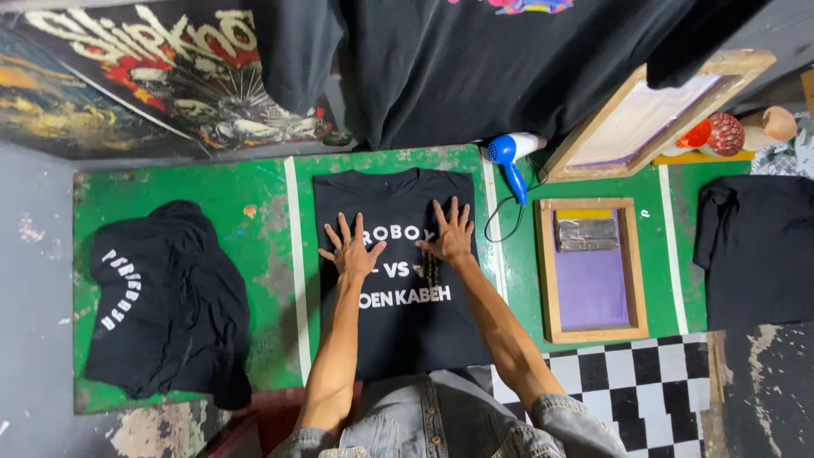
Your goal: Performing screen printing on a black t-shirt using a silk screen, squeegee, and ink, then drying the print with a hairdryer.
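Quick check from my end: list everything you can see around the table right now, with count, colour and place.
printed T-shirt: 1, black with white lettering, flat at table centre
folded shirt: 1, black, table left
shirt: 1, black, far right
table: 1, green with pale stripes
flat screen frame: 1, wood with purple mesh, right of centre
leaning screen frame: 1, wood, behind it
hair dryer: 1, blue and white, beside the shirt collar
hanging shirts: black, above
left hand: open, flat on the print
right hand: open, flat on the print

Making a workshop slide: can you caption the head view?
Both bare hands, left hand and right hand, press flat on a black printed T-shirt spread over the worn green table.
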